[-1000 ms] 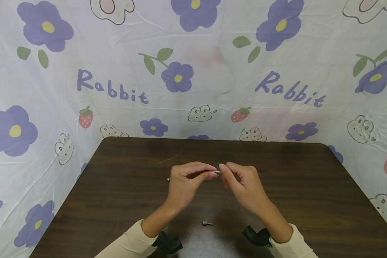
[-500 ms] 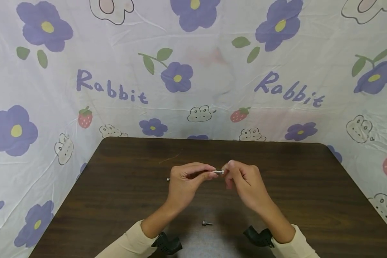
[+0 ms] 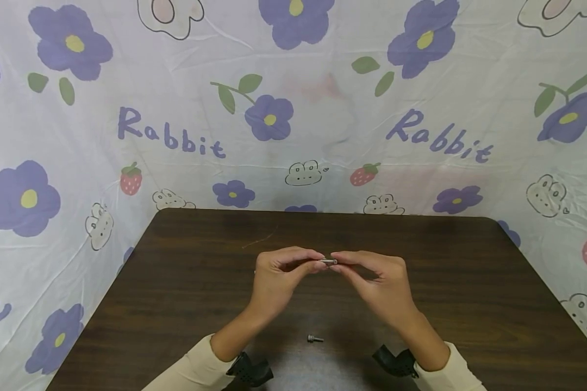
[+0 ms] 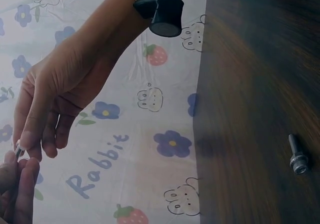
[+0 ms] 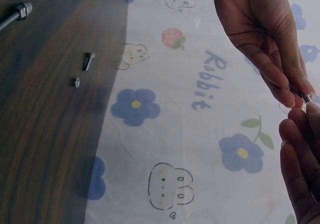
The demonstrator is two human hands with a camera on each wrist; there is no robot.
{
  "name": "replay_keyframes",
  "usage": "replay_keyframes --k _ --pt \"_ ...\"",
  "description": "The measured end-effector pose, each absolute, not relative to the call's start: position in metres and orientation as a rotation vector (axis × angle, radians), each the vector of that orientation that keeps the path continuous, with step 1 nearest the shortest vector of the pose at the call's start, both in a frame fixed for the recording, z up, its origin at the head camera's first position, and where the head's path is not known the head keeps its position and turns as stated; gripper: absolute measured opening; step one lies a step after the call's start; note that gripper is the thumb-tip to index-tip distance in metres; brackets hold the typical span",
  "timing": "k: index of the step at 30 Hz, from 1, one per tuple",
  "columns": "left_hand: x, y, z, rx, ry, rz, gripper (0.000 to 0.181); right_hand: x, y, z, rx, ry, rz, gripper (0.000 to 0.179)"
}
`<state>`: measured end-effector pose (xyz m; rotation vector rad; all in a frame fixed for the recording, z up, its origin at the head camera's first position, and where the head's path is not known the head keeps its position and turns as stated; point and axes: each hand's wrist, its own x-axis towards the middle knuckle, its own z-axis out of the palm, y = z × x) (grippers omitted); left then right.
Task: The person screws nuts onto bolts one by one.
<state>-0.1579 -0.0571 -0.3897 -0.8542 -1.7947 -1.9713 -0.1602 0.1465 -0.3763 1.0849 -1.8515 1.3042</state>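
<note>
A person's left hand (image 3: 274, 277) is reaching in from between eight and nine o'clock and pinching a small metal fastener (image 3: 328, 262) between thumb and fingers, while the right hand (image 3: 383, 277) is meeting it from between three and four o'clock, its thumb and forefinger closing on the other end; with so little showing between the fingertips, the fastener's exact kind is staying hard to make out. The fastener is sitting above the middle of a dark wood-grained table (image 3: 176, 309). On that surface, at about six o'clock from the hands, a loose bolt (image 3: 315, 338) is lying on its side, and a fine thread (image 3: 260, 239) is curling between nine and ten o'clock. In the right wrist view, a smaller bolt (image 5: 89, 61) is lying on the table toward ten o'clock, with a little round metal piece (image 5: 76, 82) resting near it at seven. Light is shining off the table's near part at six o'clock. Black wrist mounts (image 3: 249, 370) are jutting below the cream sleeves (image 3: 191, 366), at seven and five o'clock. Beyond the table, a pale cloth (image 3: 186, 176) is hanging around the far and side edges, showing purple flowers, rabbits, strawberries and "Rabbit" lettering (image 3: 171, 133) at ten and between one and two o'clock.
</note>
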Motion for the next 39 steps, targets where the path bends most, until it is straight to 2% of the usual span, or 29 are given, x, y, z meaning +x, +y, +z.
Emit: replay_keyframes --k 12,23,27,32,39 --pt "-0.1558 -0.0585 -0.3894 -0.887 -1.824 -1.883 0.010 -0.1558 0.1478 -0.3771 1.031 -2.019 1.347 0.020" --pt "-0.1538 -0.0580 -0.3909 -0.899 -1.827 -1.853 0.009 -0.1528 0.1436 -0.3779 0.953 -2.073 1.411 0.034" --pt "-0.1542 -0.0586 -0.3925 -0.874 -1.827 -1.862 0.009 -0.1514 0.1440 -0.3795 0.897 -2.088 1.381 0.013" --pt "-0.1551 -0.0611 -0.3947 -0.864 -1.820 -1.861 0.009 -0.1531 0.1444 -0.3817 0.987 -2.009 1.312 0.047" --pt "-0.1559 -0.0629 -0.3978 -0.882 -1.805 -1.896 0.009 -0.1570 0.1440 -0.3839 1.089 -1.888 1.317 0.045"
